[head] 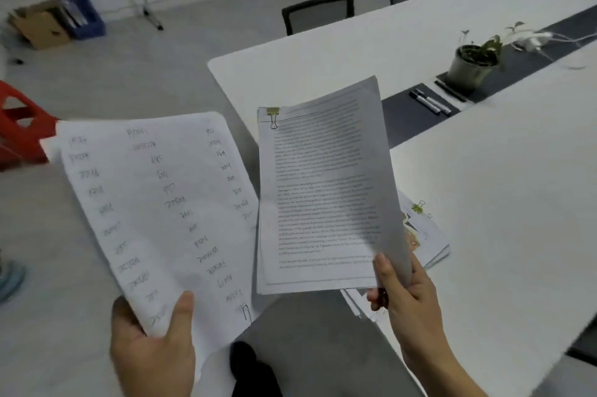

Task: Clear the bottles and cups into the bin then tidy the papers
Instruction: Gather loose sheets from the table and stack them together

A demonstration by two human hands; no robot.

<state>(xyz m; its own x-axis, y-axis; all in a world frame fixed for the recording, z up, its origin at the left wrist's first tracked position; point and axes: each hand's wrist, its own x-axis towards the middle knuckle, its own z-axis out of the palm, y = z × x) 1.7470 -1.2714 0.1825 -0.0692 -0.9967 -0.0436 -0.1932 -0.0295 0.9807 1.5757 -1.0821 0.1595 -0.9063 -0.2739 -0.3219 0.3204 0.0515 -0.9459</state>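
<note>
My left hand [155, 345] grips the bottom edge of a handwritten sheaf of papers [155, 202], held upside down over the floor, thumb on top. My right hand [403, 293] pinches the lower right corner of a printed document [323, 189] fastened with a gold binder clip [273, 115] at its top left. Both bundles are in the air near the corner of the white table [500, 202]. Under the printed document a stack of more papers [426, 235] with a clip lies at the table's near edge.
A potted plant [473, 60] and two markers [429, 100] sit on the table's dark centre strip. Office chairs [318, 12] stand along the far side. A red stool [19, 125] is at left, with a cardboard box [38, 24] and blue crate on the floor beyond.
</note>
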